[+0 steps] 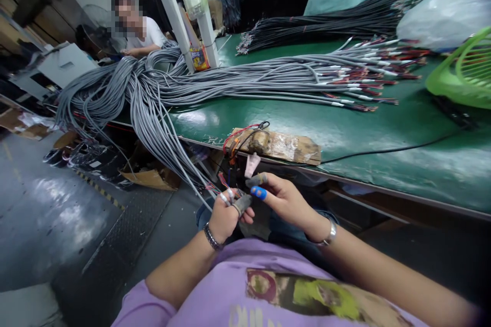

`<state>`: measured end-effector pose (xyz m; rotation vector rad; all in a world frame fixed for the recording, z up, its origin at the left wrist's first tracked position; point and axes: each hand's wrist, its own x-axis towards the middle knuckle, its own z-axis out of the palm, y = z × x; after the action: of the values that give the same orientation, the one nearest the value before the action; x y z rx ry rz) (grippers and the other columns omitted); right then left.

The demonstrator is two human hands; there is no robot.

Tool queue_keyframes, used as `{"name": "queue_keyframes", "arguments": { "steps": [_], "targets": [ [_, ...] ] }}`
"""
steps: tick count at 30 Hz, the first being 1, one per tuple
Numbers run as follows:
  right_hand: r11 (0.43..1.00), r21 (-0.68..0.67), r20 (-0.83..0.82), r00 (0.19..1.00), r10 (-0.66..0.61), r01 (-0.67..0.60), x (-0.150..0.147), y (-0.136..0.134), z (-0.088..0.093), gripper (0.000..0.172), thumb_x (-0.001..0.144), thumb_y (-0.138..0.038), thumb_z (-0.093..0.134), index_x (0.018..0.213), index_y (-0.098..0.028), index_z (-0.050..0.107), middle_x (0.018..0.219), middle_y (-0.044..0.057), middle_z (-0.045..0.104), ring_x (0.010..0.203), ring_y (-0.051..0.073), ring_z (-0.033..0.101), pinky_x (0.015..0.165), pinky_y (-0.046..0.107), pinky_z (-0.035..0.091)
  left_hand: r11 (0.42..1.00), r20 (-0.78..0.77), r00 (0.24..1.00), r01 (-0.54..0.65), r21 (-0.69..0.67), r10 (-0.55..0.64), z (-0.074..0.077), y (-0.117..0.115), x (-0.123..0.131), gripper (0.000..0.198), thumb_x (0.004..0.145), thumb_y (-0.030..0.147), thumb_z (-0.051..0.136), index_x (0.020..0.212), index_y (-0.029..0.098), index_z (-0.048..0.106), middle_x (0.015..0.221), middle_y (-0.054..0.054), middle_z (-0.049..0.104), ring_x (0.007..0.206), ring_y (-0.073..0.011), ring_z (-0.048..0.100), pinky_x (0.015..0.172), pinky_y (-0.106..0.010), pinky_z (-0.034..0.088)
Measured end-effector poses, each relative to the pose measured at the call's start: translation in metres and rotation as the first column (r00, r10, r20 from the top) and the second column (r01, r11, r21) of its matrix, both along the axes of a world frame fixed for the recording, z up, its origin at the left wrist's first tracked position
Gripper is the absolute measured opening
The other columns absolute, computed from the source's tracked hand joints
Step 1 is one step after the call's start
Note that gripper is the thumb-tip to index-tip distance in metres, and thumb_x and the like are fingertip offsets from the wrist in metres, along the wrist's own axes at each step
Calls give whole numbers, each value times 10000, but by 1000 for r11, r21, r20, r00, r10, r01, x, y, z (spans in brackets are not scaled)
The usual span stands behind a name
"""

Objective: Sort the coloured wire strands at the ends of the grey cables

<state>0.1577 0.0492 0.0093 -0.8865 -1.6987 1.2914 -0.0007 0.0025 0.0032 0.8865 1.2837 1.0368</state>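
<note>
My left hand [230,210] is closed around the ends of several grey cables [205,199], low in front of the table edge. Thin coloured wires [219,188] fan out from the stripped ends beside its fingers. A grey cot covers the left thumb. Just to the right, my right hand [286,198] has its thumb and index finger drawn together in a pinch near those wires. Blue tape wraps its thumb and a grey cot its index fingertip; whatever lies between them is too small to make out. A pale pink piece [252,165] hangs just above the hands.
A taped wooden board [295,148] with red and black leads sits on the green table's [383,138] front edge. Grey cable bundles [238,79] stretch across it, with black cables [326,28] behind. A green fan [464,71] stands right. Another person [149,36] sits far left.
</note>
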Motion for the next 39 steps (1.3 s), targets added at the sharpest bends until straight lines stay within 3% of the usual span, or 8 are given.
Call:
{"name": "queue_keyframes", "arguments": {
  "steps": [4, 9, 12, 15, 21, 28, 37, 39],
  "targets": [
    [965, -261, -127, 991, -33, -1, -1, -7, -9, 374, 747, -513, 668, 913, -180, 628, 855, 54, 676, 760, 178, 606, 685, 302, 493, 993, 62, 993, -105, 62, 101, -3, 0, 2, 334, 699, 453, 704, 703, 145, 577, 528, -3, 636, 390, -97, 566, 390, -181, 403],
    [919, -393, -252, 965, -72, -34, -13, -17, -4, 344, 728, -503, 695, 753, -183, 571, 616, -7, 603, 574, 134, 553, 576, 278, 466, 996, 37, 999, -1, 89, -2, -5, -2, 2, 329, 717, 448, 707, 705, 144, 583, 553, -17, 657, 431, -116, 600, 428, -200, 438],
    [904, -391, -295, 954, 55, -172, -17, -15, 4, 335, 740, -487, 688, 714, -193, 530, 525, -32, 563, 465, 123, 528, 491, 268, 441, 992, -12, 994, 109, 65, -109, -6, -4, -2, 332, 694, 439, 731, 688, 141, 586, 558, -31, 668, 470, -140, 629, 473, -227, 477],
    [901, -351, -278, 947, 162, -257, -19, -10, 9, 325, 746, -477, 685, 709, -196, 527, 503, -36, 561, 427, 123, 525, 456, 265, 430, 992, -16, 994, 109, 62, -108, -8, -5, -4, 335, 681, 438, 742, 685, 142, 585, 545, -30, 664, 477, -154, 635, 483, -241, 484],
    [886, -395, -347, 932, 100, -242, -24, -7, 4, 366, 746, -522, 675, 706, -205, 497, 476, -44, 538, 444, 132, 526, 487, 288, 444, 995, 113, 992, -62, 73, 54, -11, -5, 0, 365, 699, 479, 718, 705, 138, 588, 554, -38, 670, 462, -146, 624, 447, -219, 440],
    [887, -446, -315, 949, -33, -118, -27, -9, 3, 393, 670, -516, 747, 664, -192, 524, 499, -37, 516, 463, 112, 480, 485, 274, 414, 989, 174, 976, -143, 50, 132, -5, -4, 2, 356, 660, 451, 747, 674, 141, 574, 504, -18, 644, 401, -121, 577, 422, -208, 434],
    [866, -430, -344, 933, 103, -254, -29, -2, -1, 383, 723, -528, 700, 734, -184, 531, 505, -40, 541, 424, 110, 498, 459, 271, 427, 995, 110, 990, -93, 37, 88, -14, -4, 0, 349, 688, 463, 713, 694, 140, 581, 521, -29, 653, 423, -142, 603, 422, -218, 431],
    [871, -431, -347, 934, 84, -238, -30, -3, -1, 382, 728, -525, 696, 705, -188, 519, 477, -48, 522, 408, 106, 489, 447, 268, 425, 996, 77, 994, -80, 45, 76, -14, -4, 0, 343, 709, 465, 695, 690, 140, 587, 530, -33, 659, 439, -141, 612, 433, -215, 439]
  ]
}}
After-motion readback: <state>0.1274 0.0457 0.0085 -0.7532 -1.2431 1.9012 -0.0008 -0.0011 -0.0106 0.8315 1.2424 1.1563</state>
